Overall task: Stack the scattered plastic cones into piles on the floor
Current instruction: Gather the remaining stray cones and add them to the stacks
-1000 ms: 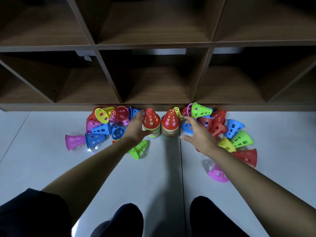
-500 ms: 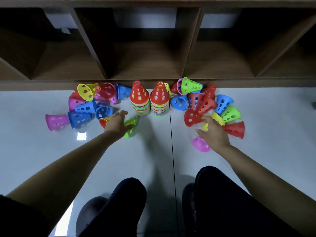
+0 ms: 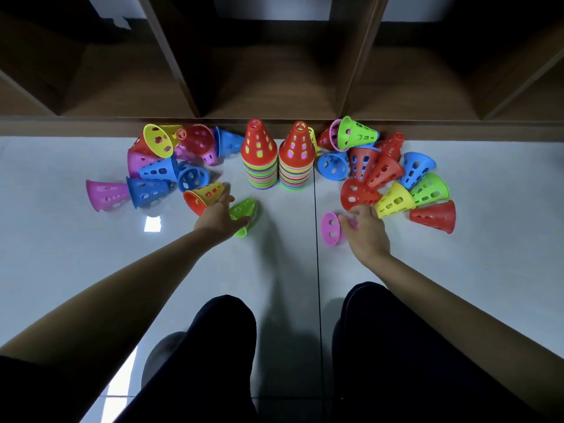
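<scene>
Two cone stacks (image 3: pixel 259 160) sit side by side on the floor (image 3: pixel 91 270) right before the shelf unit (image 3: pixel 274 87), one loose-cone heap (image 3: pixel 161 170) left, another heap (image 3: pixel 387 175) right.
</scene>
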